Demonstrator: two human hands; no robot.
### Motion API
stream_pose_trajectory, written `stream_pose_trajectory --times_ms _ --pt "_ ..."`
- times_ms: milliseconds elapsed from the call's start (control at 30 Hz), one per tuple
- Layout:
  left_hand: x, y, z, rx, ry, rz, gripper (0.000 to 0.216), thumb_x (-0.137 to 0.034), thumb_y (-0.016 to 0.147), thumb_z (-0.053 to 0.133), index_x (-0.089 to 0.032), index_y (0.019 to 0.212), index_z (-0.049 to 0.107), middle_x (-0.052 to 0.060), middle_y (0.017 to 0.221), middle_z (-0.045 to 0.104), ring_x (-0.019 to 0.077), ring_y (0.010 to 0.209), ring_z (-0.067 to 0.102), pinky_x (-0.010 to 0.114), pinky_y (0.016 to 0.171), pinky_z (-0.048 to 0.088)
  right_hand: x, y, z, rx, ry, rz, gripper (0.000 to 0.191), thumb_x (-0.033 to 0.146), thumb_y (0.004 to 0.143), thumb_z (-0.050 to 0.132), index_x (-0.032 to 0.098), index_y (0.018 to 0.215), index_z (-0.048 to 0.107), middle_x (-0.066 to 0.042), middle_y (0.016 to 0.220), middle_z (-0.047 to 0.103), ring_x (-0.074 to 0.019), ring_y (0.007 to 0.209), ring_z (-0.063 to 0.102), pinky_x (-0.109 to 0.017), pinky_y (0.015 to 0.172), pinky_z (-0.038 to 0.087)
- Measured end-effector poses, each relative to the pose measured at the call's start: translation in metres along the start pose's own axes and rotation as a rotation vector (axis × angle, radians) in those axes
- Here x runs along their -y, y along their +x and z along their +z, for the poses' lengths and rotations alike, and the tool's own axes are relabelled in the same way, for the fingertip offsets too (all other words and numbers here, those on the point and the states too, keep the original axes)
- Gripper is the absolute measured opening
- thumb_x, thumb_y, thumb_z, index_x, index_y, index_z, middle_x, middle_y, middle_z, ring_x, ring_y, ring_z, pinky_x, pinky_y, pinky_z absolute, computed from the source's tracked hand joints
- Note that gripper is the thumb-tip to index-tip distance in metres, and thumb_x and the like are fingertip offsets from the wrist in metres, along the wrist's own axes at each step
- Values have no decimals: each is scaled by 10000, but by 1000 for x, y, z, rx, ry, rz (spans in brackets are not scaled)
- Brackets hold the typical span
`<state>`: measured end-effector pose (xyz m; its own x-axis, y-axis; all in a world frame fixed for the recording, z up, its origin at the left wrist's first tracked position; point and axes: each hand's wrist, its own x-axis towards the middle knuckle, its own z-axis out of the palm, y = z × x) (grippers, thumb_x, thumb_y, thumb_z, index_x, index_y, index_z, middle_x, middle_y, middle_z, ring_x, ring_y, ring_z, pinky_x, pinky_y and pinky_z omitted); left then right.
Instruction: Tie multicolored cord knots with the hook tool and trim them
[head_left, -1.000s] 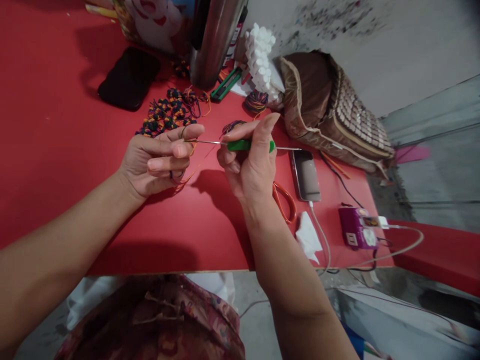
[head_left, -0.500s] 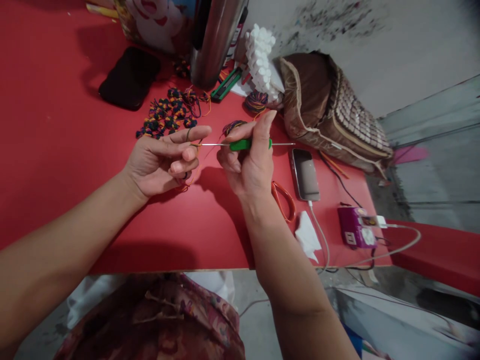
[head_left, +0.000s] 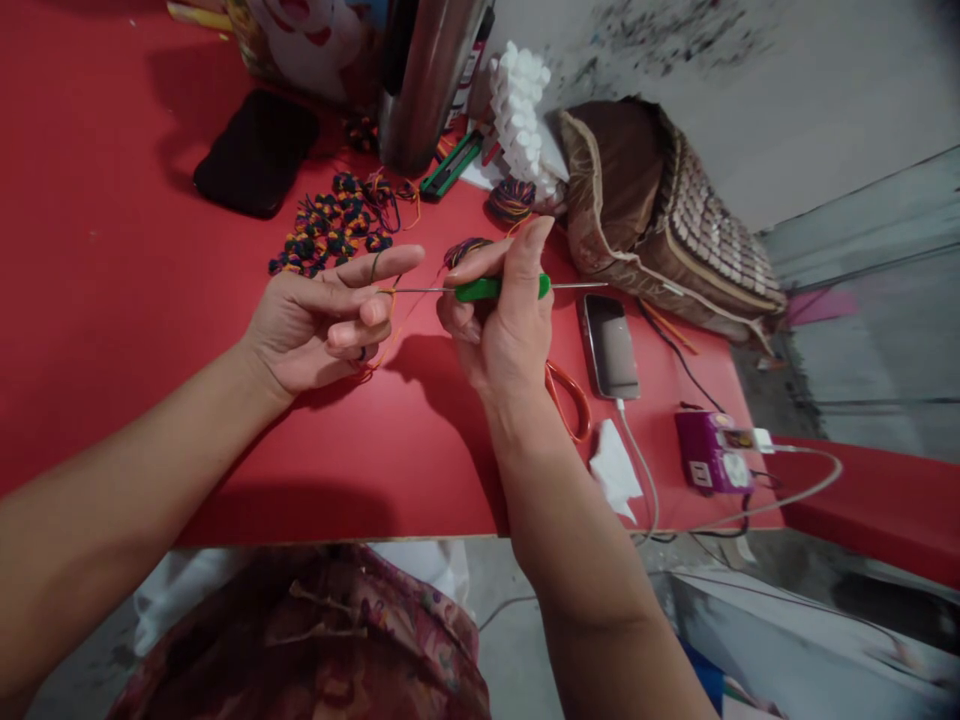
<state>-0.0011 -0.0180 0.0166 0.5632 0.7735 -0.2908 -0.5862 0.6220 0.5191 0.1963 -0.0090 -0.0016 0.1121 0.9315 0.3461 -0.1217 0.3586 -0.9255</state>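
My right hand (head_left: 504, 330) grips a double-ended crochet hook by its green handle (head_left: 480, 289), thumb pointing up. Its thin metal shaft reaches across to my left hand (head_left: 311, 330), which pinches a small bit of orange and dark yarn (head_left: 394, 325) between thumb and fingers. A dark strand loops around the raised left index finger. The hook's tip meets the yarn at the pinch; the exact stitch is too small to make out. Just behind my hands lie a multicoloured yarn bundle (head_left: 466, 248), another yarn ball (head_left: 512, 200) and a heap of knotted dark-and-orange yarn pieces (head_left: 330, 232).
On the red table (head_left: 112, 330) are a black pouch-like item (head_left: 255, 155), a steel flask (head_left: 427, 95), a green box cutter (head_left: 451, 167) and a brown bag (head_left: 619, 195). Near my right arm lie an orange scissor-like handle (head_left: 582, 405), a charging phone (head_left: 609, 348), tissue (head_left: 615, 470) and a purple power adapter (head_left: 694, 450).
My left hand has shifted slightly left. The hook has changed its angle a little, and more of its rear shaft shows past my right hand.
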Motion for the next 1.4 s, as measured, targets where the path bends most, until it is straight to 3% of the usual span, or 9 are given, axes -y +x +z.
stream_pose_trajectory --times_ms 100,267,400,600,733,900,1000,1200,1400 --pt "0 1 -3 -2 49 10 472 -30 893 636 -157 1294 849 10 674 705 67 377 448 177 419 413 -9 1 -6 -5 -97 -46 737 839 1155 411 280 769 696 64 536 347 -91 367 224 -296 349 272" --pt "2 1 2 -37 208 51 437 -76 992 620 -165 1360 839 12 712 707 63 383 498 198 487 525 -21 1 -16 91 -336 -149 721 902 1106 397 316 1159 814 18 622 494 -168 478 496 -341 432 418" --pt "4 1 5 -10 239 86 363 -76 1009 651 -162 1289 866 16 710 718 65 406 546 181 499 552 -15 -1 -10 8 -241 -126 745 866 1145 335 303 988 797 46 591 405 -117 408 350 -307 385 345" --pt "4 1 5 62 191 93 313 -23 981 704 -163 1189 891 14 688 727 70 419 601 142 464 518 -6 -2 -2 -31 -211 -59 775 858 1148 363 272 809 739 46 590 382 -101 419 321 -284 388 324" --pt "2 1 4 45 193 63 286 -77 1014 761 -166 1261 875 17 713 755 79 426 626 122 423 475 -7 -1 -2 -10 -227 -45 787 857 1154 339 272 782 711 50 569 356 -111 421 362 -276 393 323" --pt "1 -1 6 60 185 21 493 -62 1032 693 -172 1502 792 2 710 778 91 421 638 138 450 508 1 -3 1 -79 -131 -36 773 868 1129 451 269 686 656 60 527 375 -94 380 341 -264 361 264" --pt "0 -3 5 72 200 24 551 -26 1020 641 -133 1548 758 8 707 780 106 444 661 143 460 503 5 -4 3 -83 -132 -18 839 931 1101 362 269 693 676 49 536 431 -93 387 374 -265 367 299" --pt "7 5 -5 92 253 123 395 -35 947 769 -166 1300 888 72 848 858 133 541 738 167 490 541 2 -2 3 -68 -97 0 812 982 1052 411 284 699 631 70 498 362 -101 367 327 -274 349 274" --pt "14 15 -4 54 301 274 324 -87 881 902 -199 1184 920 82 912 907 175 627 814 207 548 634 -9 0 -8 -16 -202 83 874 1017 1039 291 275 819 698 46 555 451 -112 400 383 -289 376 332"
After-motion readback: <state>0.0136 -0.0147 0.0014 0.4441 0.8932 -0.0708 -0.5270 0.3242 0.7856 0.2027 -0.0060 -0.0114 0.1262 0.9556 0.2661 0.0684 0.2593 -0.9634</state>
